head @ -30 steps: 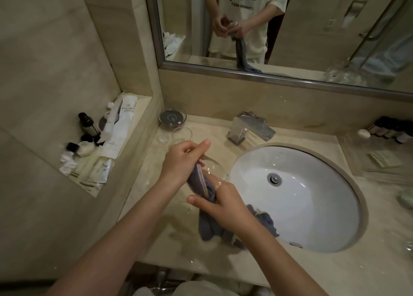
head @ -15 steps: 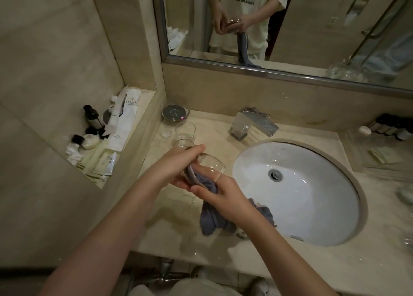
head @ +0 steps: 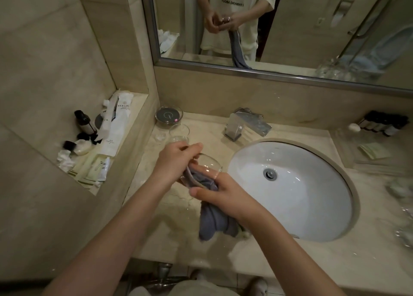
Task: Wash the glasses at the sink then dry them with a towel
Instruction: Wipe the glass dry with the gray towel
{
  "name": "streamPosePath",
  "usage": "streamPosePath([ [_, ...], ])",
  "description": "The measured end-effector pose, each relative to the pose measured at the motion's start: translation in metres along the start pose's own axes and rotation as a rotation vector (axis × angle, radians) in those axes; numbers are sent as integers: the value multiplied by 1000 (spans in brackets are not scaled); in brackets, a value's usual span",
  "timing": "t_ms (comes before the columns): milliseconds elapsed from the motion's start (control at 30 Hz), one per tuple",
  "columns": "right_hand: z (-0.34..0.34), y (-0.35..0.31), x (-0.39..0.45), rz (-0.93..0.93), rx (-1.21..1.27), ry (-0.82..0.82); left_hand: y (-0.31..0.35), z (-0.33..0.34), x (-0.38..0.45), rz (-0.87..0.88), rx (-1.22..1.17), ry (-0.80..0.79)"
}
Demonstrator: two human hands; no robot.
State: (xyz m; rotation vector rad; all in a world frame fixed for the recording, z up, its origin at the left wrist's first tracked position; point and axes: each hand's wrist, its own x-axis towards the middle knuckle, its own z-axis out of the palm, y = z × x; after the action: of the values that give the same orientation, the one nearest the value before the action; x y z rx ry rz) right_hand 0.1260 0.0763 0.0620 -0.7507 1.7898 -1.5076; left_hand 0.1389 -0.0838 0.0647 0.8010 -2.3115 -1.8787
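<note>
**Glass being wiped with a towel beside the sink**

A clear glass (head: pixel 206 166) is being held over the countertop (head: pixel 156 219), just left of the sink (head: pixel 317 217), tilted with its open rim turned toward the basin. The base end of the glass is being gripped by the left hand (head: pixel 176 159), whose fingers are curled over it from above; the left forearm is being extended from the lower left, with the wrist bent toward the sink. A grey towel (head: pixel 212 219) is being pinched against the glass by the right hand (head: pixel 221 197), the thumb being laid flat and pointed away from the sink while the fingers are being wrapped round the cloth; how far the cloth reaches into the glass cannot be told. The loose end of the towel is being left to hang below the right wrist, close to the sink's left rim. The right forearm is being brought in from the lower right, across the front of the sink.

Another glass (head: pixel 180 131) is being kept upright behind the left hand, well left of the sink, and the faucet (head: pixel 245 123) is standing just behind the basin.
</note>
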Motion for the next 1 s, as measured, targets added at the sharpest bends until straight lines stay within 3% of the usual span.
streamPosePath([
  [100,-4,-3,0,75,460,-65,-15,3,-3,369,-193,93],
  [167,-7,-1,0,113,601,-116,-20,4,-5,589,-277,56],
  [200,-7,0,-1,107,616,-126,-21,4,-3,618,-267,41],
  [267,-5,3,0,118,604,-66,-14,2,0,455,-245,-18],
  [333,-1,3,-1,93,469,39,1,-4,2,33,-149,-143],
  [367,2,3,-1,61,322,82,6,-6,3,-86,-79,-165],
  [400,5,5,0,31,187,91,8,-7,5,-85,10,-138],
  [467,11,3,2,10,125,71,7,-3,7,98,130,46],
  [533,11,-3,2,42,335,64,0,0,6,269,52,143],
  [633,4,-1,1,100,718,19,-15,7,5,571,-173,147],
  [700,0,2,3,108,770,13,-19,8,6,674,-182,122],
  [800,-4,2,6,124,720,3,-12,4,14,440,-181,-73],
  [900,-9,7,5,190,663,-32,-1,-17,25,-31,-90,-440],
  [1000,-8,10,3,258,619,-152,2,-35,32,-294,117,-818],
])
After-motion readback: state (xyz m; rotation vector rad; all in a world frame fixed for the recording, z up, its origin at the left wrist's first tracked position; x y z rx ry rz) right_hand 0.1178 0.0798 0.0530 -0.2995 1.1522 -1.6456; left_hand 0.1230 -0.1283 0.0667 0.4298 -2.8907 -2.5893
